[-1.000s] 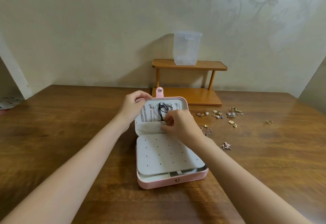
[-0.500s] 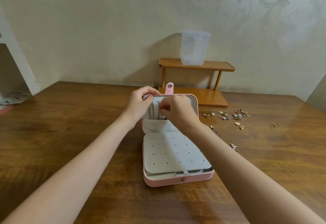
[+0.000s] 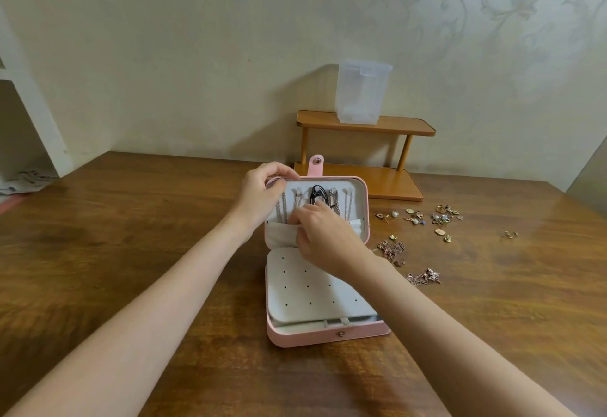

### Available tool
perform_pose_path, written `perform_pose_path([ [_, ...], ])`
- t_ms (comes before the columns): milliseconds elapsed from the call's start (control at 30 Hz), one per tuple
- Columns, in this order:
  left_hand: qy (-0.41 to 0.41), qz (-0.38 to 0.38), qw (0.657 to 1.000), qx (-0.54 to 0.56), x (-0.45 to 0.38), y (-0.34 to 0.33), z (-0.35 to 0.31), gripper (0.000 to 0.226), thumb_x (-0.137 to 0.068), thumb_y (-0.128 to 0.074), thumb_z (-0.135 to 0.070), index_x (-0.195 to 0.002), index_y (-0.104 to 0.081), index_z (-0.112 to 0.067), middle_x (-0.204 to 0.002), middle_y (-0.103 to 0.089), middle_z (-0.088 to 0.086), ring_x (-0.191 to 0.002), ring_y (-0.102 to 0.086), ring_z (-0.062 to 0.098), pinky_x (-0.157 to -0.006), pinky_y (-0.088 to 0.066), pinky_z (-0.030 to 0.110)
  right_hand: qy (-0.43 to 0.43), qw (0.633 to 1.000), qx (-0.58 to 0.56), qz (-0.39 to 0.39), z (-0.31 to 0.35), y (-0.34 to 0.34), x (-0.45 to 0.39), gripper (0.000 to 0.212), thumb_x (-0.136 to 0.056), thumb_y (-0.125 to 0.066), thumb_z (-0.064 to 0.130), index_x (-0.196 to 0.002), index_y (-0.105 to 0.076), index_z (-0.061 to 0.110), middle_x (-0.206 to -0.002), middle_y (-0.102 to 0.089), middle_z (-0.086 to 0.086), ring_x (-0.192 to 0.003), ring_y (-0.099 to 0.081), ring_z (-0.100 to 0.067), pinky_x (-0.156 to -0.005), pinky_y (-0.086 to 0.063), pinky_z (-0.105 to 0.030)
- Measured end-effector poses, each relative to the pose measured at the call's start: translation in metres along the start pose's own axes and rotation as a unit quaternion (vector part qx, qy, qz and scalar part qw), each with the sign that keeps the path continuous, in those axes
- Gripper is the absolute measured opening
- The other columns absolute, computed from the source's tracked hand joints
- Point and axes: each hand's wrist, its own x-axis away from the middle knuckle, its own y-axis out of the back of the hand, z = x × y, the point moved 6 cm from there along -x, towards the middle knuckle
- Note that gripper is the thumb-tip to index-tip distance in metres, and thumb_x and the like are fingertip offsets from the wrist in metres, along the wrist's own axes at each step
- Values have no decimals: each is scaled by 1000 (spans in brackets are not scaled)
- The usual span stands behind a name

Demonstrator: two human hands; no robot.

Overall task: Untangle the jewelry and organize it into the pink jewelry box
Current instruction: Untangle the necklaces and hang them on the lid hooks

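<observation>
Jewelry box (image 3: 328, 334) unlabelled; left hand (image 3: 259, 195) pinches lid; right hand (image 3: 323, 236) grasps pouch.

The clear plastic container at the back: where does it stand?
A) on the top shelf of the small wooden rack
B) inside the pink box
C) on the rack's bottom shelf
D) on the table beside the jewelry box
A: the clear plastic container stands on the top shelf of the wooden rack.

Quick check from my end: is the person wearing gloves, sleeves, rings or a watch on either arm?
Nothing worn that shows. Left hand and right hand are bare, no gloves. Both forearms are uncovered to the frame edge, no sleeves, watch or bracelet. No rings visible on the fingers in view.
</observation>
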Motion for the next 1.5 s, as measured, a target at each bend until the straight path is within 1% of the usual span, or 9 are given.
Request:
perform_pose_path([
  [167, 4, 7, 999, -39, -3, 0, 2, 24, -96, -43, -3, -90, -63, -16, -105, -60, 3, -100, -54, 13, -76, -48, 19, -95, 980, -165, -64, -18, 27, -3, 33, -91, -36, -4, -119, -52, 5, -111, -66, -11, -107, -58, -24, -90, -48, -33],
  [300, 40, 34, 992, -113, -7, -7, 22, 22, -97, -41, -7, -100, -62, -11, -119, -55, 8, -113, -50, 19, -82, -41, 25, -131, 972, -169, -95, -49, 57, 1, 33, -91, -35, -8, -98, -62, 8, -93, -65, -1, -71, -57, -11, -52, -40, -7],
  [533, 131, 80, 974, -168, -3, -22, 55, 19, -98, -42, -12, -107, -58, -12, -116, -59, 8, -94, -52, 12, -69, -41, 24, -194, 977, -72, 54, -111, 70, 37, 18, -90, -53, 2, -84, -67, 12, -74, -61, 4, -58, -50, -4, -43, -37, -3],
  [700, 143, 98, 941, -291, -9, -30, 58, 16, -96, -45, -14, -106, -57, -17, -121, -53, 6, -104, -49, 18, -81, -41, 30, -221, 949, -12, 225, -130, 43, 68, 18, -81, -72, 25, -81, -72, 8, -64, -65, 4, -54, -57, -6, -54, -49, -15],
  [800, 97, 83, 939, -319, -9, -37, 39, 16, -95, -48, -13, -107, -59, -15, -128, -48, 9, -115, -46, 22, -87, -37, 30, -229, 941, 14, 249, -126, 31, 77, 20, -77, -77, 26, -83, -67, 10, -66, -62, 2, -60, -59, -12, -60, -52, -23],
  [1033, -32, 113, 974, -196, 6, -71, -45, 18, -95, -46, -7, -101, -60, -17, -109, -59, -1, -98, -54, 8, -81, -42, 20, -229, 946, -29, 228, -129, 48, 80, 3, -82, -67, 5, -83, -69, 8, -78, -67, -3, -61, -58, -7, -50, -45, -13],
  [1133, -28, 178, 977, -110, 23, -97, -72, 14, -94, -52, -10, -93, -61, -21, -95, -65, -3, -87, -64, 7, -77, -52, 20, -249, 944, -152, 154, -131, 82, 81, 5, -84, -64, 5, -80, -65, 9, -77, -67, -3, -62, -58, -7, -53, -46, -13],
  [1300, 22, 246, 969, 2, 42, -131, -92, 5, -88, -64, -13, -90, -66, -16, -86, -69, 1, -77, -68, 6, -68, -56, 18, -246, 888, -385, 50, -128, 121, 91, 5, -86, -65, 8, -88, -68, 4, -78, -66, -7, -67, -60, -11, -60, -51, -18],
  [1500, 70, 232, 968, 69, 43, -143, -98, 15, -83, -67, -4, -98, -66, -8, -86, -68, 3, -75, -65, 7, -63, -54, 14, -246, 845, -474, 9, -134, 126, 95, 6, -84, -68, 10, -85, -64, 6, -73, -61, -8, -62, -57, -12, -57, -52, -18],
])
